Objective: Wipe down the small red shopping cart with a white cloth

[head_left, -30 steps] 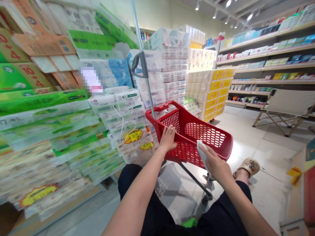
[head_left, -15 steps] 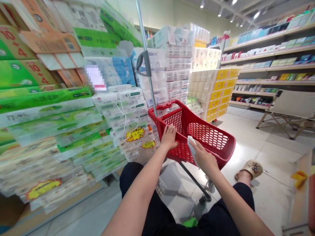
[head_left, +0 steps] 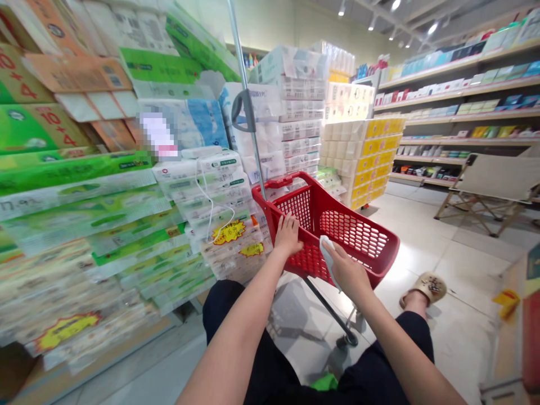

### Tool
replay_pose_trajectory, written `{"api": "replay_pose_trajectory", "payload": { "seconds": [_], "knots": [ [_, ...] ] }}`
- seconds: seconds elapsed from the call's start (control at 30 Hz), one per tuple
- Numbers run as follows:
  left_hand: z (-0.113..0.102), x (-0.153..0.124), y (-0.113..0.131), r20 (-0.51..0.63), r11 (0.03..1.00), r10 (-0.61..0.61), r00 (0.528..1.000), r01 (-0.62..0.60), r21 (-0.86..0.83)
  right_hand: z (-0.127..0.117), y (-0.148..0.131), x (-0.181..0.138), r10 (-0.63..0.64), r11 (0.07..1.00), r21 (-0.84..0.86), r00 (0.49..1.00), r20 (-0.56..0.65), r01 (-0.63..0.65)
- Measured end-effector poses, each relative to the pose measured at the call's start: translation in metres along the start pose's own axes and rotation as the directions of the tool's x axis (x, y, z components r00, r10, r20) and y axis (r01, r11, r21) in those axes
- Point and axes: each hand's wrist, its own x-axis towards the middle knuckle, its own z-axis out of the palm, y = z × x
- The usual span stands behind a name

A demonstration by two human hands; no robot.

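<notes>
Between my knees stands a red plastic shopping cart [head_left: 358,233] with a perforated basket on metal legs. My left hand [head_left: 288,236] grips its near rim, with the fingers curled over the edge and the thumb on the outer side. My right hand [head_left: 348,271] presses a folded white cloth [head_left: 328,256], possibly a wipe, against the near outer side of the basket. Part of the cloth is hidden beneath the palm. A tall metal pole with a grey handle [head_left: 243,111] rises at the basket's left corner.
Stacked tissue packs [head_left: 169,242] fill the left side, close to the cart. A phone-like bright screen [head_left: 157,134], blurred out, and a white cable [head_left: 208,197] are among them. At right are a folding chair [head_left: 498,177], stocked shelves [head_left: 455,90] and my foot in a beige clog [head_left: 430,288].
The view has turned slightly right, so the surroundings sit a little further left. Both hands keep nearly the same places on the cart, the right one still with the cloth.
</notes>
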Motion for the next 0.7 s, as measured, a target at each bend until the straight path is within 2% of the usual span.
{"api": "replay_pose_trajectory", "payload": {
  "seconds": [0.07, 0.13, 0.23, 0.37, 0.53, 0.6, 0.7],
  "knots": [
    [0.001, -0.001, 0.008, 0.012, 1.0, 0.023, 1.0, -0.023, 0.001, 0.005, -0.007, 0.012, 0.002, 1.0, -0.012, 1.0, 0.019, -0.002],
    [0.004, -0.006, 0.02, 0.025, 0.994, 0.106, 0.994, -0.105, -0.03, 0.008, -0.012, 0.017, 0.013, 1.0, -0.022, 0.999, 0.039, -0.013],
    [0.009, -0.014, 0.033, 0.017, 0.979, 0.18, 0.984, -0.177, -0.096, 0.006, -0.013, 0.013, 0.004, 1.0, -0.03, 0.999, 0.05, -0.003],
    [0.009, -0.018, 0.034, 0.038, 0.974, 0.182, 0.983, -0.176, -0.14, -0.005, 0.004, -0.017, -0.016, 1.0, 0.009, 1.0, 0.016, 0.015],
    [0.008, -0.018, 0.029, 0.044, 0.975, 0.172, 0.984, -0.164, -0.148, -0.017, 0.038, -0.062, 0.065, 0.996, 0.061, 0.998, -0.012, -0.064],
    [0.01, -0.018, 0.03, 0.035, 0.979, 0.159, 0.987, -0.153, -0.138, -0.018, 0.043, -0.068, 0.077, 0.995, 0.067, 0.997, -0.008, -0.077],
    [0.013, -0.018, 0.031, 0.032, 0.981, 0.155, 0.987, -0.15, -0.123, -0.017, 0.035, -0.055, 0.063, 0.996, 0.071, 0.998, -0.019, -0.061]
  ]
}}
